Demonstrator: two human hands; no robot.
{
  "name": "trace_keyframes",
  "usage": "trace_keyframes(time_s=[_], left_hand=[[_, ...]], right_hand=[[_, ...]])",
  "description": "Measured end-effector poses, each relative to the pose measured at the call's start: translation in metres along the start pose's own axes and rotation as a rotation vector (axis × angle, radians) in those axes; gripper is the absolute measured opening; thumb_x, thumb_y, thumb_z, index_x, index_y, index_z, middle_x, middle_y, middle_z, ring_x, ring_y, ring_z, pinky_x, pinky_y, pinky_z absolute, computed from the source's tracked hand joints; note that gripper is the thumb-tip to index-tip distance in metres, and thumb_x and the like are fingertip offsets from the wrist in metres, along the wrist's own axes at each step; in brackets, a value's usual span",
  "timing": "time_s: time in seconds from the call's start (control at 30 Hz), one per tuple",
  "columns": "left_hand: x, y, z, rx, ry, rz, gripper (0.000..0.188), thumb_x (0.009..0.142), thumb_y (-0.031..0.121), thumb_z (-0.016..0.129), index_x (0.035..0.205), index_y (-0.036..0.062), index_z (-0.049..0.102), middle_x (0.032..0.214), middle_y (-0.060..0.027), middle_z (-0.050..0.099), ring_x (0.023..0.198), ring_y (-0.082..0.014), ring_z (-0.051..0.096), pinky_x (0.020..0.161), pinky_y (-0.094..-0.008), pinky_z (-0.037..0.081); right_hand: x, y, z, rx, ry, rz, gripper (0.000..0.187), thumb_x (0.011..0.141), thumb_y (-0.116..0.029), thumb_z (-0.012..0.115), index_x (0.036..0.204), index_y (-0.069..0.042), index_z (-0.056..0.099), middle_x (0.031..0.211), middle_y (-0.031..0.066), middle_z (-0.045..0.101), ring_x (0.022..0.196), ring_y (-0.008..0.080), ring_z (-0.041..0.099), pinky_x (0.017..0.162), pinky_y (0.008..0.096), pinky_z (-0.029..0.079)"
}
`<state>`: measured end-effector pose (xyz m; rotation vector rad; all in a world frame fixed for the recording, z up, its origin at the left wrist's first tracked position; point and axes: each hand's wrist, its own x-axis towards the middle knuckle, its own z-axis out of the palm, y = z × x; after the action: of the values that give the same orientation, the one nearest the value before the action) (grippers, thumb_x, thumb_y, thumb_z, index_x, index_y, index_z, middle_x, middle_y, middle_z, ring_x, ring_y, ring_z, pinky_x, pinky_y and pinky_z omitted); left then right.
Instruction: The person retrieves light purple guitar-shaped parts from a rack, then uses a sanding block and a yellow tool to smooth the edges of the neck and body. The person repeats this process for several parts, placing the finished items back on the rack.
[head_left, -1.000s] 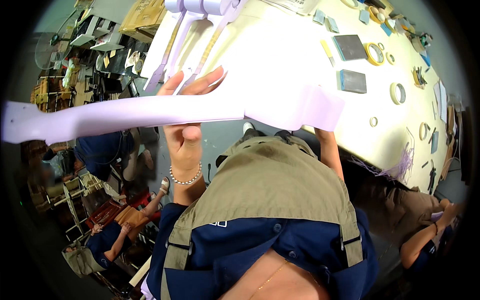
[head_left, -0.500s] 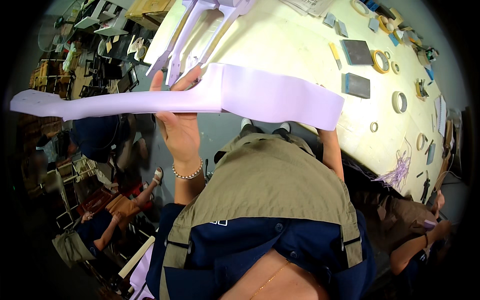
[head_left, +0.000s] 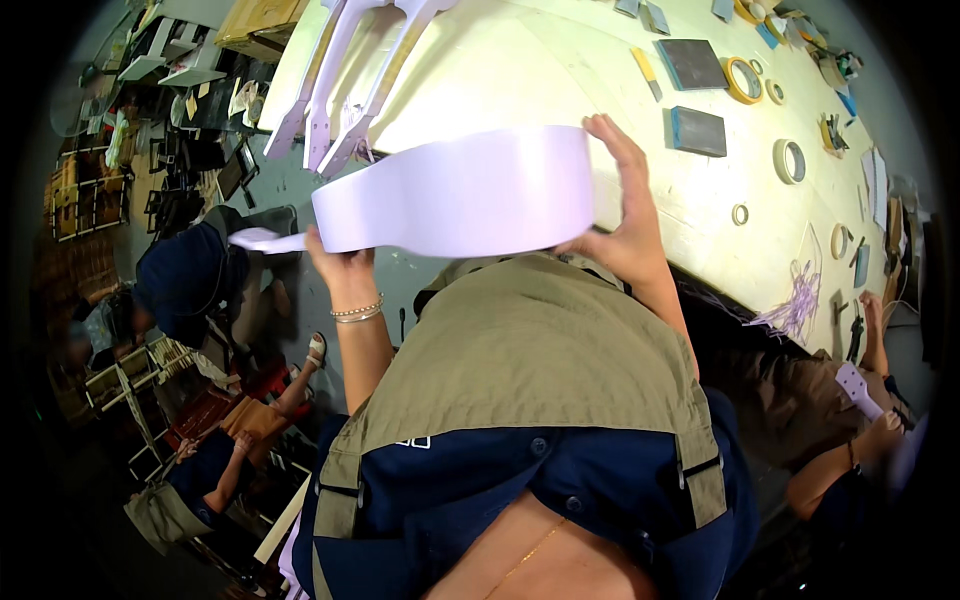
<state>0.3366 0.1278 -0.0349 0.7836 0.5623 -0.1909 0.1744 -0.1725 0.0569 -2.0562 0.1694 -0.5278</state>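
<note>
A lilac ukulele (head_left: 460,195), without strings or pegs in view, is held up in front of my apron with its curved side wall facing me. My left hand (head_left: 342,268) grips it at the left, where the neck meets the body; its fingers are partly hidden behind the wood. The narrow neck (head_left: 272,241) points away to the left. Around the rounded right end of the body, my right hand (head_left: 628,215) has its thumb below and its fingers stretched along the far edge. Both hands bear the ukulele clear of the table.
Several lilac ukuleles (head_left: 325,80) lie on the pale table (head_left: 520,75), their necks over its left edge. Sanding blocks (head_left: 698,132), tape rolls (head_left: 789,161) and purple strands (head_left: 795,305) lie on the right. A co-worker's hand (head_left: 880,432) holds a lilac neck at lower right; another person (head_left: 215,470) sits at lower left.
The ukulele has turned so its body's side faces me and its neck points away. My left hand shifted toward the body joint, and my right hand came up around the body's end.
</note>
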Motion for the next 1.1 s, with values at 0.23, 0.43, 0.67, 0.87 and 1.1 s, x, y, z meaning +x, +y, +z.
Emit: trace_keyframes(time_s=[0.23, 0.43, 0.67, 0.87, 1.1], left_hand=[[0.0, -0.034, -0.015, -0.386, -0.455, -0.657, 0.036, 0.089, 0.025, 0.047, 0.113, -0.0011, 0.052, 0.114, -0.0151, 0.057, 0.107, -0.0268, 0.054, 0.092, -0.0414, 0.045], [0.003, -0.035, -0.021, -0.272, -0.499, -0.574, 0.037, 0.09, 0.026, 0.046, 0.115, -0.0004, 0.051, 0.115, -0.0149, 0.056, 0.108, -0.0273, 0.054, 0.093, -0.0419, 0.045], [-0.002, 0.002, -0.013, -0.013, -0.257, -0.172, 0.029, 0.088, 0.018, 0.051, 0.11, -0.0005, 0.055, 0.105, -0.0118, 0.061, 0.095, -0.0251, 0.06, 0.085, -0.0378, 0.051], [-0.002, 0.006, 0.05, -0.084, -0.19, 0.197, 0.025, 0.082, 0.028, 0.064, 0.09, 0.0056, 0.057, 0.073, -0.0029, 0.057, 0.076, -0.0163, 0.058, 0.088, -0.0356, 0.048], [-0.024, 0.003, 0.084, 0.127, -0.245, 0.41, 0.029, 0.084, 0.026, 0.064, 0.103, 0.0075, 0.051, 0.075, -0.0043, 0.055, 0.073, -0.0139, 0.056, 0.089, -0.038, 0.048]], right_hand=[[0.013, -0.016, 0.022, 0.368, -0.237, -0.093, 0.107, 0.053, -0.037, 0.083, 0.139, -0.009, 0.025, 0.13, 0.012, 0.046, 0.124, 0.0297, 0.037, 0.109, 0.0492, 0.016], [0.02, -0.007, 0.021, 0.121, -0.163, -0.331, 0.078, 0.065, -0.046, 0.073, 0.128, -0.009, 0.048, 0.136, 0.0151, 0.039, 0.127, 0.035, 0.033, 0.107, 0.0532, 0.014], [0.016, 0.032, 0.013, 0.304, -0.028, -0.047, 0.088, 0.07, -0.064, 0.06, 0.135, -0.009, 0.034, 0.145, 0.015, 0.021, 0.133, 0.0322, 0.022, 0.107, 0.0455, 0.018], [-0.004, 0.094, 0.037, 0.512, -0.022, 0.245, 0.121, 0.05, -0.021, 0.087, 0.143, -0.006, 0.012, 0.147, 0.0125, 0.019, 0.133, 0.0247, 0.025, 0.105, 0.0348, 0.027], [-0.007, 0.094, 0.035, 0.602, 0.045, 0.253, 0.116, 0.052, -0.007, 0.084, 0.143, -0.009, 0.012, 0.146, 0.0122, 0.022, 0.131, 0.0223, 0.028, 0.105, 0.034, 0.03]])
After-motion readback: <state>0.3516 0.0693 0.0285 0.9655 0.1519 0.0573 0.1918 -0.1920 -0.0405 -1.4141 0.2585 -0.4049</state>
